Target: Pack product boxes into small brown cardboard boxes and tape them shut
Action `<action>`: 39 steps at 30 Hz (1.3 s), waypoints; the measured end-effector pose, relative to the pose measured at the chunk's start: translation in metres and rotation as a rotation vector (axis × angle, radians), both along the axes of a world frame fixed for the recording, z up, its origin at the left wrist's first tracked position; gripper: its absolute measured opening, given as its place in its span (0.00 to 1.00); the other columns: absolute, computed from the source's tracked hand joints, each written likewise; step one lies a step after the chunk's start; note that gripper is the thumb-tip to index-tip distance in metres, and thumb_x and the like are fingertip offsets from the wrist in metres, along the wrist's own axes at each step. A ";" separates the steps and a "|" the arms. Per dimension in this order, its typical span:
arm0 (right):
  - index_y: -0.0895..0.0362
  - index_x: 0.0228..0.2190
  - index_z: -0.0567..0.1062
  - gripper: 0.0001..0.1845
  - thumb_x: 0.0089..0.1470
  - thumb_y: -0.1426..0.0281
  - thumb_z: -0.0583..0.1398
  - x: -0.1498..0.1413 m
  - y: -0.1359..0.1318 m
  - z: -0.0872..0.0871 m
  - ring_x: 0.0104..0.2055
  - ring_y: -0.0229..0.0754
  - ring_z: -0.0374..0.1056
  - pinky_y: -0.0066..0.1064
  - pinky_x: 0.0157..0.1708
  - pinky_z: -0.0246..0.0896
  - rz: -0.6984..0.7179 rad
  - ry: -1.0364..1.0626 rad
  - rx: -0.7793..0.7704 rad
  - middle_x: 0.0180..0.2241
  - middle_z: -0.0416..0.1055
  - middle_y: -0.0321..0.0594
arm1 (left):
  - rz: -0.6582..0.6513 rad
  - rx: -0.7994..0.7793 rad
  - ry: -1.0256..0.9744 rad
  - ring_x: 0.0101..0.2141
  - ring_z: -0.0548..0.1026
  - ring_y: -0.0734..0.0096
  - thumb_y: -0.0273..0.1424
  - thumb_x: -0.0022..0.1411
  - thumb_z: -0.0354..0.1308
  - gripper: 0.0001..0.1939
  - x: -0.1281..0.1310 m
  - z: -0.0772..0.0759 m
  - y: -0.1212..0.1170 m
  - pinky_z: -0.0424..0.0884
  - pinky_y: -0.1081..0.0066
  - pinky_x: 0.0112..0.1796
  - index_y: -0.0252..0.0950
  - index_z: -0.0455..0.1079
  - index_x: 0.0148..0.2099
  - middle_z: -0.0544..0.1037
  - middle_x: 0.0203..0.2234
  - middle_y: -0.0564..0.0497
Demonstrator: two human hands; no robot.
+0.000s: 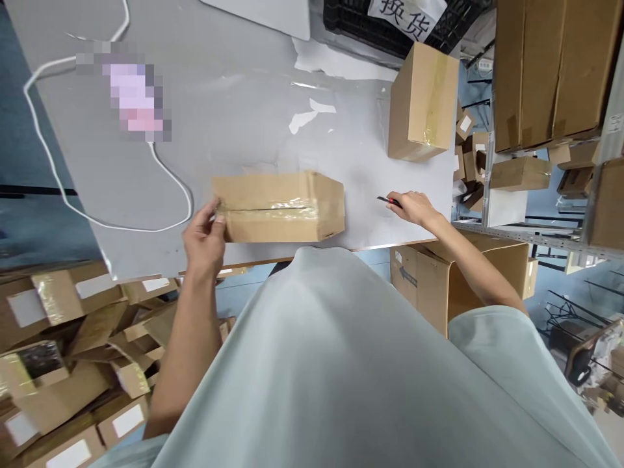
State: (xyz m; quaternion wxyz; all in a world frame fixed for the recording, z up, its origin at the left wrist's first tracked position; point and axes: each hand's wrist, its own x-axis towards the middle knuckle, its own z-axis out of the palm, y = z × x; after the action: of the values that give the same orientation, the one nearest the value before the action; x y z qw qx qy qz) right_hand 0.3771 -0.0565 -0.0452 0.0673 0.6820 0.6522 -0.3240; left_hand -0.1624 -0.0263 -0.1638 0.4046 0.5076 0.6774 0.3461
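A taped cardboard box (273, 224) lies near the front edge of the grey table, with a seam running lengthwise along its top under clear tape. My left hand (205, 237) grips its left end, thumb on the near side and fingers at the far corner. To the right of the box, my right hand (413, 208) is closed around a utility knife (390, 201) with a red and black body. The knife's tip points left toward the box and is apart from it. Most of the handle is hidden in my palm.
A second taped box (422, 104) stands at the table's right. Behind it is a black crate (361, 26) with a paper sign. A white cable (53, 175) loops at left beside a blurred item (134, 97). An open carton (424, 286) and piled boxes (78, 383) flank the table below.
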 end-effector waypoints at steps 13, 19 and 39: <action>0.49 0.28 0.71 0.31 0.59 0.37 0.71 -0.190 -0.026 -0.040 0.25 0.43 0.73 0.31 0.30 0.68 -0.822 0.773 0.025 0.20 0.68 0.29 | 0.057 -0.073 0.092 0.44 0.84 0.61 0.64 0.67 0.66 0.35 -0.032 -0.021 0.014 0.86 0.50 0.53 0.39 0.78 0.58 0.88 0.53 0.43; 0.51 0.29 0.75 0.27 0.65 0.43 0.71 -0.141 -0.032 0.021 0.30 0.45 0.72 0.33 0.35 0.66 -0.671 0.463 0.210 0.24 0.73 0.34 | -0.171 -0.206 -0.124 0.53 0.84 0.59 0.41 0.63 0.65 0.23 0.047 -0.037 0.005 0.82 0.52 0.60 0.40 0.72 0.58 0.86 0.55 0.39; 0.53 0.66 0.70 0.23 0.85 0.55 0.49 -0.223 -0.058 0.075 0.51 0.55 0.83 0.42 0.52 0.74 -0.529 -0.028 0.316 0.55 0.84 0.53 | -0.560 -0.006 -0.136 0.54 0.85 0.53 0.37 0.62 0.76 0.20 0.066 0.098 0.074 0.85 0.51 0.61 0.43 0.84 0.56 0.86 0.56 0.45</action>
State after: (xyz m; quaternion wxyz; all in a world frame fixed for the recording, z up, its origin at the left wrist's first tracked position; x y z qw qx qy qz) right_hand 0.1536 -0.1145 0.0302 -0.1172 0.8347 0.4931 -0.2154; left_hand -0.0962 0.0475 -0.0658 0.5303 0.6495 0.4831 0.2521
